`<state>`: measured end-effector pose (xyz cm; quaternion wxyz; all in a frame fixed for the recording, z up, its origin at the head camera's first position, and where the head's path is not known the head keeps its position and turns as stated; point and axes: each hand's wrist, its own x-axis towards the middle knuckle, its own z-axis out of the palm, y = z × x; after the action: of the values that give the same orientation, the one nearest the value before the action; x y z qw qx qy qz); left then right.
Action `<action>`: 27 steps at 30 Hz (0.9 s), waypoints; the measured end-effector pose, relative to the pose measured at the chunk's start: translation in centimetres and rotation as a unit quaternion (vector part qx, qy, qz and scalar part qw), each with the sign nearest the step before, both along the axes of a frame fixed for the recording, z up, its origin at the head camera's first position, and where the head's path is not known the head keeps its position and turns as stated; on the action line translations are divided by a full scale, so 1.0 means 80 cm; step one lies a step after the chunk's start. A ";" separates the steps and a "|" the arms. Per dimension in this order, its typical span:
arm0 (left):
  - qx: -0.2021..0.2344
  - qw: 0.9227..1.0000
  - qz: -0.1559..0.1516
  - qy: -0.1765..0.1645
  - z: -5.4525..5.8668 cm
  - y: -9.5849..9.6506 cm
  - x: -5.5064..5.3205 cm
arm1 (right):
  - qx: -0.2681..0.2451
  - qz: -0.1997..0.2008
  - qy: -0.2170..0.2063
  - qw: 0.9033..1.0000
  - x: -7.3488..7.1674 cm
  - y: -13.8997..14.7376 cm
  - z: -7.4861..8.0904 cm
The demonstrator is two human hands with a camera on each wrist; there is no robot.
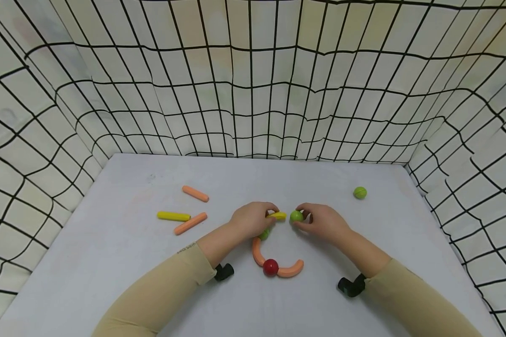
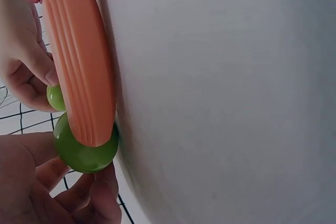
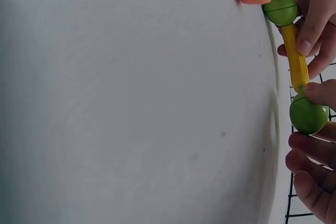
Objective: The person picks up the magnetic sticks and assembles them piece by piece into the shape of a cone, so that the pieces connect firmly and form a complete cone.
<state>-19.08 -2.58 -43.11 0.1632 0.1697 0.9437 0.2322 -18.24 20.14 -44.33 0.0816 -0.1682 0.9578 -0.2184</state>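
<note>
My left hand [image 1: 252, 220] pinches a yellow stick [image 3: 295, 59] between thumb and fingers. One end of that stick meets a green ball [image 2: 86, 150], which joins a curved orange piece [image 1: 257, 252]. A red ball [image 1: 271, 267] links this piece to a second curved orange piece [image 1: 291, 270], whose far end is free. My right hand [image 1: 323, 222] grips another green ball [image 3: 308, 113] with thumb and fingers, right by the stick's other end. In the head view a narrow gap shows between this ball and the stick.
On the white table [image 1: 320, 309], left of the hands, lie two straight orange sticks [image 1: 196, 193] and a yellow stick [image 1: 174, 216]. A loose green ball [image 1: 360, 192] sits at the back right. Black netting [image 1: 253, 93] rises around the table's back and sides.
</note>
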 end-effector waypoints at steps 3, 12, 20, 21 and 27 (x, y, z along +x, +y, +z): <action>0.000 1.000 -0.001 0.004 -0.001 -0.001 -0.002 | 0.002 0.008 0.002 1.000 -0.002 -0.008 0.001; 0.003 1.000 0.008 0.006 -0.002 -0.004 -0.006 | 0.006 0.006 -0.009 1.000 -0.009 -0.022 0.001; -0.003 1.000 0.011 0.006 -0.002 -0.006 -0.008 | 0.002 0.008 -0.014 1.000 -0.013 -0.024 0.001; -0.003 1.000 0.011 0.005 -0.002 -0.006 -0.008 | 0.001 0.009 -0.015 1.000 -0.013 -0.024 0.001; 0.001 1.000 0.013 -0.001 -0.004 -0.006 -0.010 | -0.007 0.016 -0.020 1.000 -0.015 -0.022 -0.003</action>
<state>-19.90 -3.10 -43.40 0.1608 0.1578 0.9455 0.2352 -19.40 18.41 -44.54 0.1030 -0.1798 0.9516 -0.2268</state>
